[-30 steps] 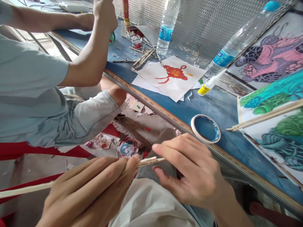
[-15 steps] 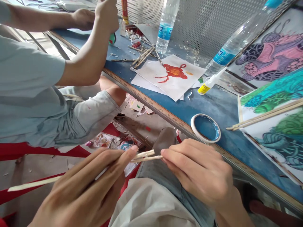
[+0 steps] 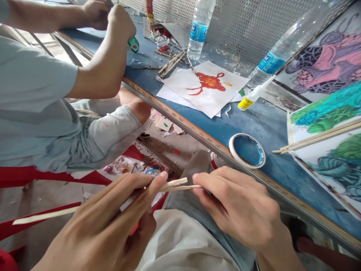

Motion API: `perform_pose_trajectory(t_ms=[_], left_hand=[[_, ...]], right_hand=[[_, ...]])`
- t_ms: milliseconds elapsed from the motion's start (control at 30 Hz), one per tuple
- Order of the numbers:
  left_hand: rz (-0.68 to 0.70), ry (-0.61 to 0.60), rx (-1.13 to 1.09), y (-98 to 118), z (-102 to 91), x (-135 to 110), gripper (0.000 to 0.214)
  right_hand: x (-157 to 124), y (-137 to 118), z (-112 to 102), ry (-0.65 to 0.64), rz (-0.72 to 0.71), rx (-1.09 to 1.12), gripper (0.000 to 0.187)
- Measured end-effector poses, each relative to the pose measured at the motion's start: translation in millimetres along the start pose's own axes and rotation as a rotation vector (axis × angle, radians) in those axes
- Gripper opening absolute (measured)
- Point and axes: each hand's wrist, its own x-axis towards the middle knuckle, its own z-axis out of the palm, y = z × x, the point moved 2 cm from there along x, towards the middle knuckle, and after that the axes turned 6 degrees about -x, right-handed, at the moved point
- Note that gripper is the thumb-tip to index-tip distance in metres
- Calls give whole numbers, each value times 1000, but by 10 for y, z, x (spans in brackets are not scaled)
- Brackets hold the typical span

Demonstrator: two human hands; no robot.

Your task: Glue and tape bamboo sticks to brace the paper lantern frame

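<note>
Over my lap, my left hand (image 3: 113,210) is closed around thin pale wooden sticks (image 3: 176,182). Their short ends stick out past its thumb, one above the other with a small gap between. A long pale strip (image 3: 46,215) reaches out behind the same hand to the left. My right hand (image 3: 239,203) has its thumb and forefinger pinched at the tip of the lower stick. The part of the sticks inside my left palm is hidden. Nearest to my right hand on the table lies a white tape roll (image 3: 234,154).
On the blue table (image 3: 194,120) are a glue bottle (image 3: 249,98), painted paper (image 3: 183,81), a stick pile (image 3: 173,64) and water bottles (image 3: 197,37) (image 3: 267,64). Coloured drawings (image 3: 324,113) lean at right. Another person (image 3: 36,105) sits at left, hands over the table. Scraps litter the floor.
The view has shifted slightly. Both my hands keep their hold on the sticks, with the left fingers a little more raised. The other person's hands have moved slightly left.
</note>
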Motion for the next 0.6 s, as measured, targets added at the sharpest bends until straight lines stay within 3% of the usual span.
perform_pose_trajectory(t_ms=[267,600], left_hand=[[58,-55,-2,16,20,-3,43],[45,5,16,63,70,-36,54]], right_hand=[[17,-17,22,15,-41,16,32],[38,-19,53,56,-119,14,31]])
